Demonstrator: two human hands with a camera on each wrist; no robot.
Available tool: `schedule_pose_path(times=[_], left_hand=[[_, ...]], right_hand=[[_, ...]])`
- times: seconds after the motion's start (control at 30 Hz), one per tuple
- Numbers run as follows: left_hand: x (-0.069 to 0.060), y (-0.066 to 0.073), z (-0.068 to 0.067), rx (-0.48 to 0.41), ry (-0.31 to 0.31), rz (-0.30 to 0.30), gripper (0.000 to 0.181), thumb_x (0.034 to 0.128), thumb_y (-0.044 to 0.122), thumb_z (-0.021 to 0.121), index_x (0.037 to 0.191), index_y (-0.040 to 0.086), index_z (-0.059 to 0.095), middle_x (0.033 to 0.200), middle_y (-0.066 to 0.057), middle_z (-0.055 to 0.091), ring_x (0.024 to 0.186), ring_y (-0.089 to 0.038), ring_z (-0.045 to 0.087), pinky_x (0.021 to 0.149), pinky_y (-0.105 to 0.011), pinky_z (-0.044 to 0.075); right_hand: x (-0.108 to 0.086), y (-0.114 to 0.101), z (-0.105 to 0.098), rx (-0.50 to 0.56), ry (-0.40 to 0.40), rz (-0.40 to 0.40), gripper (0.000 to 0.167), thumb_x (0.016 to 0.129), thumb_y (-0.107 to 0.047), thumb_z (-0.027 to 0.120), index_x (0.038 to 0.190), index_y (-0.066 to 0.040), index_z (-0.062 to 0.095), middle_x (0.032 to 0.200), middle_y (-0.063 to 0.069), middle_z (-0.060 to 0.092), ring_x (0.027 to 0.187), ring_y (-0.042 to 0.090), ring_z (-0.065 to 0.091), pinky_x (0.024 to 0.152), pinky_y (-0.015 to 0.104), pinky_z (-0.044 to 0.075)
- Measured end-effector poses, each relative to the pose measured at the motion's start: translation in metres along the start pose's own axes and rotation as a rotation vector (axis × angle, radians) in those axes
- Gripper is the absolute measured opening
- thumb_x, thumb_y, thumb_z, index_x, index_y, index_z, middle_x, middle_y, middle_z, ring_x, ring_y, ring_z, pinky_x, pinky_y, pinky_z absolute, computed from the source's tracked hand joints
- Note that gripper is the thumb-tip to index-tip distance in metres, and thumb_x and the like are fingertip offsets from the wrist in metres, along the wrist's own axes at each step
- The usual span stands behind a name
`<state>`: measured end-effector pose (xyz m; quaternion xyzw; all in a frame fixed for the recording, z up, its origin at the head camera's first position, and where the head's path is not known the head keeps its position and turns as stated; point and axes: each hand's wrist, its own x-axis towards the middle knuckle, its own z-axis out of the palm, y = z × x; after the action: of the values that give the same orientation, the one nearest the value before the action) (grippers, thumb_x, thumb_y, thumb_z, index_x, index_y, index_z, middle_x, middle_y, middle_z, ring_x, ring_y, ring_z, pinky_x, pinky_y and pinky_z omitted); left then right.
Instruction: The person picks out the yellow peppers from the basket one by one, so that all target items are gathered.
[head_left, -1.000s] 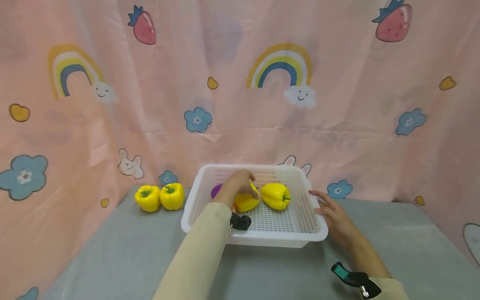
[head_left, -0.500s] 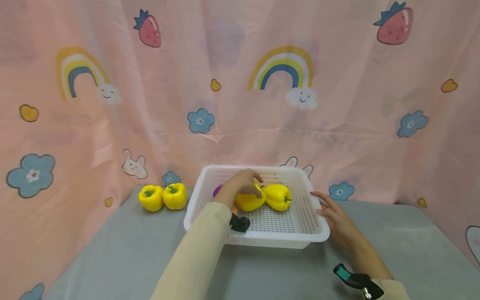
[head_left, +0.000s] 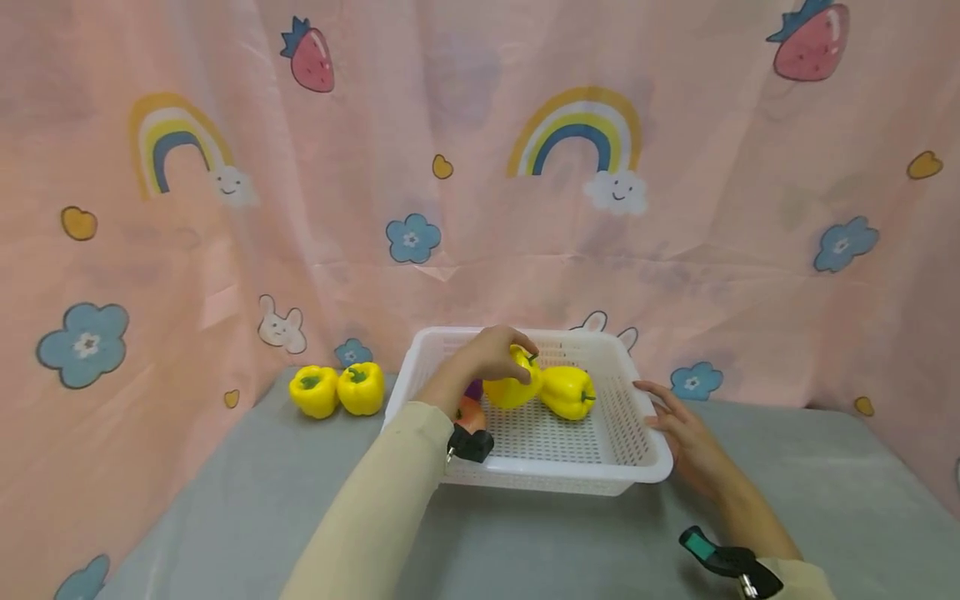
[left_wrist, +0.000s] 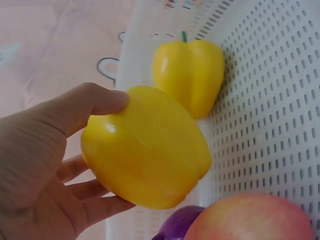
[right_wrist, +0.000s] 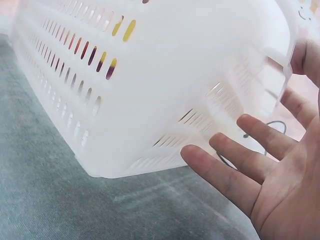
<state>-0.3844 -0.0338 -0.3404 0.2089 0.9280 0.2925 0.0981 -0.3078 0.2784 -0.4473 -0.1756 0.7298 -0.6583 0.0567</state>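
Within a white basket's (head_left: 555,472) outline, a left hand (head_left: 487,357) grips a yellow bell pepper (head_left: 510,393), beside another yellow pepper (head_left: 567,392). The right hand (head_left: 692,446), fingers spread, touches the basket's right rim. Left of the basket, two more peppers (head_left: 361,390) sit on the desk (head_left: 540,546).

No legible text, label, brand, number or sign in any view.

The left arm (head_left: 375,500) stretches forward, its hand (head_left: 487,357) gripping with the thumb opposite curved fingers. The right hand (head_left: 688,440) is raised, fingers loosely extended and parted.
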Motion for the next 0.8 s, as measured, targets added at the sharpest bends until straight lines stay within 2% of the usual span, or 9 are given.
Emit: schedule_pose_path(times=[0.1, 0.33, 0.5, 0.63, 0.8], left_hand=[[-0.005, -0.002, -0.007, -0.024, 0.032, 0.038, 0.048, 0.0846, 0.014, 0.078, 0.132, 0.013, 0.068, 0.141, -0.008, 0.063, 0.114, -0.024, 0.061, 0.106, -0.037, 0.053], [-0.021, -0.005, -0.018, -0.087, 0.112, 0.086, 0.046, 0.0844, 0.015, 0.079, 0.129, 0.014, 0.069, 0.142, -0.008, 0.061, 0.116, -0.025, 0.06, 0.1, -0.033, 0.057], [-0.039, -0.01, -0.026, -0.143, 0.22, 0.105, 0.049, 0.0849, 0.017, 0.079, 0.132, 0.019, 0.066, 0.139, -0.004, 0.062, 0.123, -0.026, 0.058, 0.102, -0.038, 0.057], [-0.053, -0.012, -0.033, -0.166, 0.279, 0.125, 0.053, 0.0855, 0.018, 0.078, 0.136, 0.02, 0.064, 0.141, -0.003, 0.062, 0.128, -0.026, 0.056, 0.107, -0.043, 0.053], [-0.072, -0.02, -0.038, -0.22, 0.338, 0.096, 0.055, 0.0848, 0.02, 0.079, 0.137, 0.022, 0.064, 0.143, -0.005, 0.059, 0.128, -0.028, 0.057, 0.103, -0.041, 0.056]], right_hand=[[0.001, 0.0, -0.001, 0.001, -0.003, -0.009, 0.046, 0.106, -0.017, 0.044, 0.15, -0.027, 0.035, 0.133, -0.027, 0.055, 0.107, 0.006, 0.067, 0.086, 0.03, 0.061], [-0.001, 0.002, -0.004, 0.029, -0.014, -0.038, 0.046, 0.107, -0.014, 0.042, 0.15, -0.03, 0.036, 0.131, -0.027, 0.056, 0.107, 0.004, 0.068, 0.084, 0.029, 0.062], [0.0, 0.002, -0.004, 0.018, -0.007, -0.027, 0.046, 0.106, -0.015, 0.043, 0.15, -0.03, 0.036, 0.133, -0.026, 0.056, 0.107, 0.005, 0.068, 0.085, 0.03, 0.062], [0.002, 0.002, -0.003, 0.015, -0.007, -0.031, 0.046, 0.106, -0.015, 0.043, 0.149, -0.029, 0.037, 0.133, -0.027, 0.056, 0.107, 0.004, 0.068, 0.085, 0.029, 0.062], [0.004, 0.001, -0.001, 0.008, -0.009, -0.029, 0.047, 0.106, -0.015, 0.044, 0.151, -0.027, 0.036, 0.134, -0.027, 0.055, 0.108, 0.005, 0.069, 0.085, 0.03, 0.062]])
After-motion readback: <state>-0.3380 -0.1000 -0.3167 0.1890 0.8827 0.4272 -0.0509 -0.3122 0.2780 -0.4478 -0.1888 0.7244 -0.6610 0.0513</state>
